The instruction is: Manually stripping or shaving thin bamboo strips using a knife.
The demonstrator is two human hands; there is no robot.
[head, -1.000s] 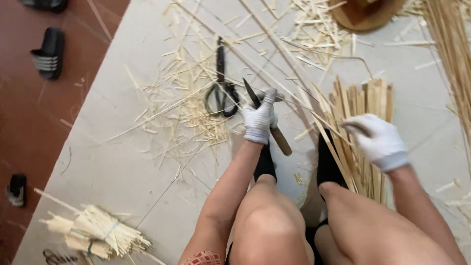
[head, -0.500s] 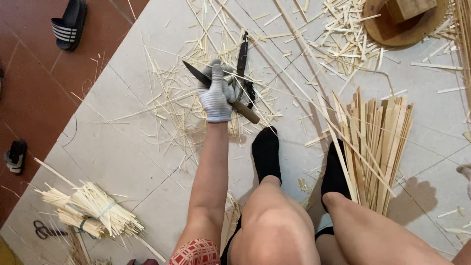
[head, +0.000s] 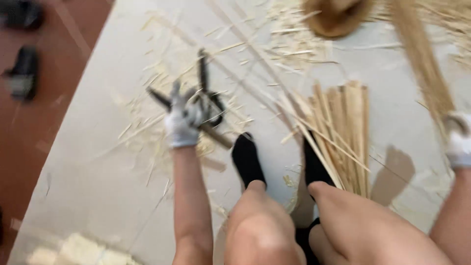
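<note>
Gloved hands over a pale floor mat (head: 88, 162) strewn with bamboo shavings.

Left hand (head: 182, 122), in a white glove, was wrapped around the wooden handle of a dark-bladed knife (head: 203, 126) near the middle of the mat — blade pointing toward its left edge, with black shears (head: 206, 93) lying just behind. Right hand (head: 458, 140), also gloved, gripped a long bundle of thin bamboo sticks (head: 422, 59) at the mat's right edge; blur hid its fingers. Flat bamboo slats (head: 346, 132) lay beside the black-socked feet.

Shears (head: 208, 93) left of sticks (head: 346, 132)
</note>
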